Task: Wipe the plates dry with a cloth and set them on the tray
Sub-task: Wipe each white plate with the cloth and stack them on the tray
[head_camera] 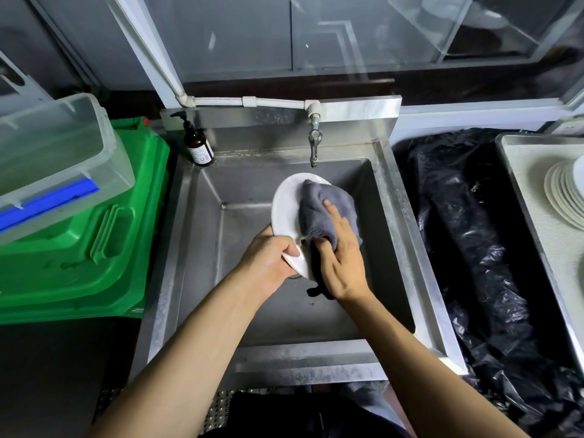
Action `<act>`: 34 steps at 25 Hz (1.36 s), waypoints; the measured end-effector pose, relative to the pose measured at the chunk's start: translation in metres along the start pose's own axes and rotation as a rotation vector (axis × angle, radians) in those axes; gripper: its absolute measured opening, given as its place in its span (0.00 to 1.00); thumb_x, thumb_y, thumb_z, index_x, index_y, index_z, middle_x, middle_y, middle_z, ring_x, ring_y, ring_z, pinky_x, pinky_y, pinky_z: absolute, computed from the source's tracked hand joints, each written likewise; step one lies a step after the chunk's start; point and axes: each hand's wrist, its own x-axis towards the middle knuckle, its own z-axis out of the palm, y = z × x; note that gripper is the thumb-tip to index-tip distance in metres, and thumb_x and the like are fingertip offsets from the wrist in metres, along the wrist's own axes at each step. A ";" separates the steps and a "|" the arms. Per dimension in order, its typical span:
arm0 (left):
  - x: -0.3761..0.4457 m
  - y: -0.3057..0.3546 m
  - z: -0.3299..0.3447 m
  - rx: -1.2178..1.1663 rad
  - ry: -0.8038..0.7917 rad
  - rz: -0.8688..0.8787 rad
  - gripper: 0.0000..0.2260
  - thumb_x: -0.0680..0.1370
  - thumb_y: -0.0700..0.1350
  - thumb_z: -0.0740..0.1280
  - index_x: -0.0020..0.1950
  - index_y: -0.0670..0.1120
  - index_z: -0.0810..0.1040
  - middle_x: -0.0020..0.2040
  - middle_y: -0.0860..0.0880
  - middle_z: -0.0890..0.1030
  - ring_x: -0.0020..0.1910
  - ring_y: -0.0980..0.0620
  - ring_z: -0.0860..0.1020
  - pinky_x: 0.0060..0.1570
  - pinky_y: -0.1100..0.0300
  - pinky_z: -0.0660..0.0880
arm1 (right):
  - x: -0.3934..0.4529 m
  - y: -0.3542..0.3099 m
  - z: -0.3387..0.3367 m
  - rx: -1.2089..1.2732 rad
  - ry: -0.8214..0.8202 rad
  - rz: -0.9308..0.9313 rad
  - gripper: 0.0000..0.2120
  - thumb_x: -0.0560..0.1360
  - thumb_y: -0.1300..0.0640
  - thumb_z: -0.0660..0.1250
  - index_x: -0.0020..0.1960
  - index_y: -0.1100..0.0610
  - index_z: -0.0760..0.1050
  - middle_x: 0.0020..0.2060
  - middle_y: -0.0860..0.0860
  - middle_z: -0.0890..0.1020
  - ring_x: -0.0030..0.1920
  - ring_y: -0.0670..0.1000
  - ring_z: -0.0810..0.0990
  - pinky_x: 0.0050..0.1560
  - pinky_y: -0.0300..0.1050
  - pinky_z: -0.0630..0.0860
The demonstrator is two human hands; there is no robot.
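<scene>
Plate being wiped over the sink.

The left hand (271, 257) grips the near rim of a white plate (286, 207), held tilted above the steel sink (407, 235). The right hand (343, 260) presses a grey cloth (319, 200) against the plate's face, fingers mostly straight, the thumb tucked into the cloth. More plates (565, 194) lie stacked on the tray (521, 172) at far right.
</scene>
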 end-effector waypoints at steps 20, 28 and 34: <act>0.000 -0.004 -0.001 0.202 -0.107 -0.055 0.21 0.70 0.26 0.57 0.55 0.43 0.80 0.53 0.38 0.82 0.54 0.36 0.80 0.49 0.41 0.82 | 0.056 0.004 -0.022 0.182 0.242 0.428 0.14 0.78 0.50 0.57 0.58 0.46 0.79 0.52 0.40 0.83 0.58 0.44 0.80 0.58 0.40 0.75; 0.005 0.002 0.001 0.109 -0.024 -0.045 0.21 0.68 0.24 0.53 0.58 0.32 0.73 0.51 0.36 0.78 0.51 0.39 0.77 0.58 0.35 0.74 | 0.072 -0.028 -0.004 -0.157 -0.160 -0.347 0.22 0.79 0.55 0.59 0.68 0.63 0.76 0.67 0.57 0.79 0.70 0.55 0.74 0.75 0.52 0.65; 0.001 -0.001 -0.007 0.013 -0.073 -0.057 0.24 0.68 0.26 0.56 0.55 0.44 0.81 0.55 0.39 0.84 0.55 0.36 0.81 0.48 0.41 0.82 | 0.065 0.002 -0.030 0.075 0.169 0.385 0.10 0.77 0.49 0.57 0.46 0.45 0.78 0.38 0.41 0.81 0.43 0.47 0.77 0.46 0.45 0.73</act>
